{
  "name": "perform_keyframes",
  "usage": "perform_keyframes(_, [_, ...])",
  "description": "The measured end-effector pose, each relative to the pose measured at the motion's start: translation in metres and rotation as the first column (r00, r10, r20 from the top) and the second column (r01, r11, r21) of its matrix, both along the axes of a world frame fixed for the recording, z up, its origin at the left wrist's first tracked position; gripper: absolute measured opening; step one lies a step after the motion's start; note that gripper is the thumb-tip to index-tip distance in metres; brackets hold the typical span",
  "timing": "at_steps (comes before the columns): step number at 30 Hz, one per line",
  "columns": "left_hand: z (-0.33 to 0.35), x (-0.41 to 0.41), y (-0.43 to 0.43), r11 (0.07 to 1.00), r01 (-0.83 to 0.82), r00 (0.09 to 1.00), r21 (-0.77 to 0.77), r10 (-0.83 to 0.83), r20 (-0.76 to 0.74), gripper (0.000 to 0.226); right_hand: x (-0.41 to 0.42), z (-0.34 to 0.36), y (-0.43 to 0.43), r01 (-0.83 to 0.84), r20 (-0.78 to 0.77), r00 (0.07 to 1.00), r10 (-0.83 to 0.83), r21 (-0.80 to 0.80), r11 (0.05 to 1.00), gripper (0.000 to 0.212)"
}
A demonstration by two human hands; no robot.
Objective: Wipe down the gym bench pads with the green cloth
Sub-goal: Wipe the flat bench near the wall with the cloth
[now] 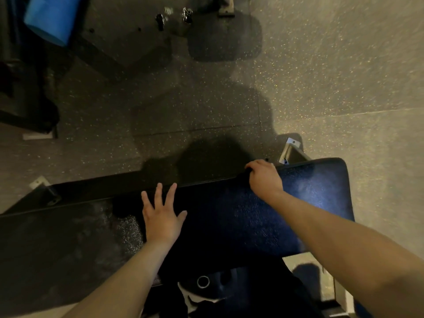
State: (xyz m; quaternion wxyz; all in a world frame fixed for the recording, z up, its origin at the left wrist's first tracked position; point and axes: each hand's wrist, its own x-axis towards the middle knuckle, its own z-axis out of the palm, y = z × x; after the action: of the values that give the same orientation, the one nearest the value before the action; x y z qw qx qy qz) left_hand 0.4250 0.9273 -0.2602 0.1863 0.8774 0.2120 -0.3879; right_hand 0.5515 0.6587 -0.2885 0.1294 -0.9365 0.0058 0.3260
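Note:
A long dark blue bench pad (pixel 229 221) runs across the lower half of the head view, and its left part (pixel 68 237) shows a wet, streaky sheen. My left hand (pixel 161 216) lies flat on the middle of the pad, fingers spread, holding nothing. My right hand (pixel 265 177) is curled over the pad's far edge towards the right end. A small dark wad, the cloth (pixel 241 176), peeks out beside its fingers. The dim light hides its green colour, and most of it is covered by the hand.
Speckled rubber floor (pixel 332 76) lies beyond the bench. Metal bench feet stand at the far right (pixel 292 151) and far left (pixel 40 182). Another dark machine frame (pixel 25 106) with a bright blue pad (pixel 49 18) fills the upper left. My dark clothing (pixel 206 290) shows at the bottom.

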Motion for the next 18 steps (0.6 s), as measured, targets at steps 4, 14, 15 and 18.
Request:
perform_keyframes(4, [0.003,0.006,0.003,0.999,-0.013,1.000,-0.039,0.012,-0.021,0.082,-0.009,0.005,0.032,0.089,-0.006,0.996,-0.089,-0.004,0.996,0.039])
perform_keyframes(14, [0.001,0.000,0.016,0.998,0.037,0.999,-0.054,-0.036,0.014,0.083,-0.048,0.017,0.177,0.078,-0.092,0.994,-0.060,0.206,0.975,0.040])
perform_keyframes(15, [0.001,-0.001,0.019,0.997,0.043,0.999,-0.064,-0.042,0.026,0.083,-0.049,0.019,0.183,0.067,-0.104,0.994,-0.044,0.228,0.971,0.040])
perform_keyframes(18, [0.004,-0.004,0.031,0.989,0.014,0.999,-0.149,-0.008,0.036,0.080,-0.047,0.021,0.178,-0.017,-0.151,0.987,0.060,0.271,0.962,0.039])
